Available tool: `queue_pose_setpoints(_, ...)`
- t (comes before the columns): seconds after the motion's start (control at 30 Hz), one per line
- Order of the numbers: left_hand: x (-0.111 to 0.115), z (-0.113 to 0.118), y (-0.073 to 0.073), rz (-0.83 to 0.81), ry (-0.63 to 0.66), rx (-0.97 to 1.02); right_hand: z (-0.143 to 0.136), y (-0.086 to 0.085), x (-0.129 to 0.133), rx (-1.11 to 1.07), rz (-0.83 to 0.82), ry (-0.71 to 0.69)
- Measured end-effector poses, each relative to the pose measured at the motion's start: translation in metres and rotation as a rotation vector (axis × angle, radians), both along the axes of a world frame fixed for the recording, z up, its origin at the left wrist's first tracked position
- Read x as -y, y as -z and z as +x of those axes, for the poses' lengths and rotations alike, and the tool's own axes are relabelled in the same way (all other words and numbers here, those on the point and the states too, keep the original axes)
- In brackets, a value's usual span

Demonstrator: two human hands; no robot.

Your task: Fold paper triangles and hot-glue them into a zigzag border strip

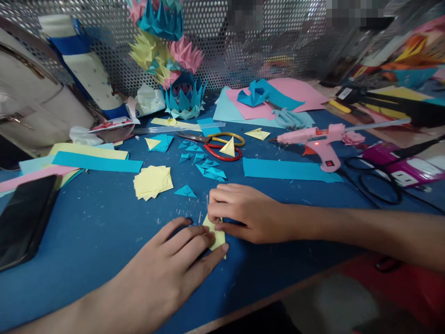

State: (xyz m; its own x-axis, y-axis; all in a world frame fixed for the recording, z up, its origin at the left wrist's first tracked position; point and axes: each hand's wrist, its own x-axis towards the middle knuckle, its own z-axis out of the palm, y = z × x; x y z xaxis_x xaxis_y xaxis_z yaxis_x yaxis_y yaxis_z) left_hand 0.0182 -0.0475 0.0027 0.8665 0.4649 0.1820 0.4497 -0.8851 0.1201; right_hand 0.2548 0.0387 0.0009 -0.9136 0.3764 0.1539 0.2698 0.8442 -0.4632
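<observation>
A small yellow paper piece (216, 235) lies on the blue table between my hands, partly covered by both. My left hand (184, 260) rests on its left and lower edge, fingers spread. From the right, my right hand (243, 212) holds the paper's upper end, with the fingers curled and the thumb along it. A folded blue triangle (186, 190) lies just beyond. A stack of yellow paper squares (153, 182) is to the left, and several folded blue pieces (205, 162) sit further back.
Scissors (222, 144) lie behind the folded pieces. A pink glue gun (316, 139) with a black cord stands at right, near a blue strip (288, 170). A phone (28, 218) is at left. Paper flowers (184, 95), a bottle (86, 65) and a bag (38, 83) stand at the back.
</observation>
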Motion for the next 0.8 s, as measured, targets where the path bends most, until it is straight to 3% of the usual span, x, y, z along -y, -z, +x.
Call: queue_pose_setpoints(0.8,-0.0014,-0.0004,-0.0002,-0.009,0.016,0.008,-0.0008,-0.0002,0.0038,0.019,0.074,0.013)
